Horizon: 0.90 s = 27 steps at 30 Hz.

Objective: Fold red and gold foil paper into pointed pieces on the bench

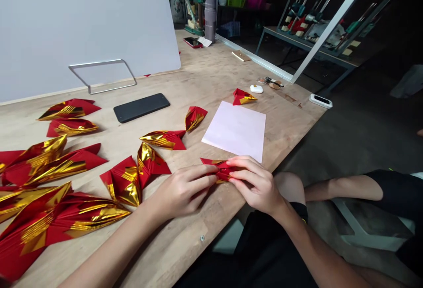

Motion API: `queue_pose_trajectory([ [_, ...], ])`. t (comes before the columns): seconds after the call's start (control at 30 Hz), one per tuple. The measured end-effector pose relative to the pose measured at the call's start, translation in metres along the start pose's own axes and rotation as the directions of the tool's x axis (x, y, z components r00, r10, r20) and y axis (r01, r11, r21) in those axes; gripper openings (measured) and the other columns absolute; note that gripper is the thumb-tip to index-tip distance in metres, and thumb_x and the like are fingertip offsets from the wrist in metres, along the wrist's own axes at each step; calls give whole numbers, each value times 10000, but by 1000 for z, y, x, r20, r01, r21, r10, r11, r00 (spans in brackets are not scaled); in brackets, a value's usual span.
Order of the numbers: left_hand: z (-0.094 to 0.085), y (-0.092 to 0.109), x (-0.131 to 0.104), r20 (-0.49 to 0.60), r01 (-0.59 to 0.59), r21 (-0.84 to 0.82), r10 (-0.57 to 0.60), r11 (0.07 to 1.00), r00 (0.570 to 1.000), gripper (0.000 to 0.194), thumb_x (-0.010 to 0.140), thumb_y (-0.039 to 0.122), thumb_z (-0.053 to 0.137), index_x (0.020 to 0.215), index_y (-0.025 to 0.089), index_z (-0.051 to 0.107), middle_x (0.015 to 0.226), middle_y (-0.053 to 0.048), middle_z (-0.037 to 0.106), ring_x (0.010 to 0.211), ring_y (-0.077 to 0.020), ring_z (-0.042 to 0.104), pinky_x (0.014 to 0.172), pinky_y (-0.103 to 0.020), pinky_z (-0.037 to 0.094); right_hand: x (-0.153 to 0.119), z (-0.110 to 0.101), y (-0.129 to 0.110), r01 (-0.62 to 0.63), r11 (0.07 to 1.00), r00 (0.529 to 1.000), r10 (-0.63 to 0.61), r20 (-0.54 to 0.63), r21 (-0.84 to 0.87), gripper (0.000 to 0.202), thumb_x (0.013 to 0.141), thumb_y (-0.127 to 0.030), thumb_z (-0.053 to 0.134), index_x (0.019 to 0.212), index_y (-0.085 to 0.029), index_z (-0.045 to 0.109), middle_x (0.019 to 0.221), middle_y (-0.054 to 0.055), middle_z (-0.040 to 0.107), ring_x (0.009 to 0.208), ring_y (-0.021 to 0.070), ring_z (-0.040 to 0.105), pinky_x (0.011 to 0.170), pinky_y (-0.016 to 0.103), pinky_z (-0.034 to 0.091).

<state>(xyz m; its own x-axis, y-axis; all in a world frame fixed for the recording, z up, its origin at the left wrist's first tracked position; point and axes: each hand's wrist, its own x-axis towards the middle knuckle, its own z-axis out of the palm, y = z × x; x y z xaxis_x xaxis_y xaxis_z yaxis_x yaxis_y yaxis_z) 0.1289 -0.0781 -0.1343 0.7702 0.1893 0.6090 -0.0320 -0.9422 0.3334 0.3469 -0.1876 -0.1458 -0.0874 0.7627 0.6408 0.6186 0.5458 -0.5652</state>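
Observation:
Between both hands, just over the table's near edge area, is a small piece of folded red and gold paper (224, 173). My left hand (188, 186) pinches its left side, fingertips closed on it. On the other side, my right hand (253, 182) grips it with thumb and fingers. Both hands cover much of the piece, so its full shape is hidden. A white paper sheet (236, 129) lies just beyond my fingers. To the left lie similar red and gold folded papers, among them one at the wrist (152, 164) and a smaller one (195, 118).
A black phone (141, 108) and a bent metal wire stand (102, 76) sit before a large white board (82, 24). Further back are a grey bottle (210, 17), a red phone (193, 42) and a white case (256, 89). Another person's leg (343, 189) is at right.

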Motion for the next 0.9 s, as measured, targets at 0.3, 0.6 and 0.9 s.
queue_pose_trajectory([
  [0.3, 3, 0, -4, -20, 1, 102, 2, 995, 1000, 232, 917, 93, 588, 1113, 186, 667, 1149, -146, 744, 917, -205, 767, 760, -274, 638, 1, 2, 2, 20, 1000, 1000, -20, 16, -20, 261, 922, -31, 619, 1100, -203, 701, 1175, 121, 731, 1142, 258, 679, 956, 500, 618],
  [0.6, -1, -2, -2, -27, 341, -234, -357, 910, 934, 231, 923, 136, 651, 1125, 195, 556, 1173, -97, 586, 964, -163, 677, 772, -272, 627, 7, 3, 5, -30, 1000, 999, 30, 38, 8, 203, 939, -55, 623, 1056, -197, 710, 1148, 112, 736, 1119, 244, 684, 956, 479, 621],
  [0.9, 4, -4, -4, 54, 605, -522, -685, 601, 727, 234, 875, 271, 751, 1007, 188, 576, 960, -19, 685, 861, -168, 736, 781, -312, 656, 7, 11, -4, -15, 997, 1000, 15, -2, -73, 205, 915, -3, 631, 1037, -152, 702, 1172, 137, 728, 1136, 246, 678, 990, 458, 617],
])
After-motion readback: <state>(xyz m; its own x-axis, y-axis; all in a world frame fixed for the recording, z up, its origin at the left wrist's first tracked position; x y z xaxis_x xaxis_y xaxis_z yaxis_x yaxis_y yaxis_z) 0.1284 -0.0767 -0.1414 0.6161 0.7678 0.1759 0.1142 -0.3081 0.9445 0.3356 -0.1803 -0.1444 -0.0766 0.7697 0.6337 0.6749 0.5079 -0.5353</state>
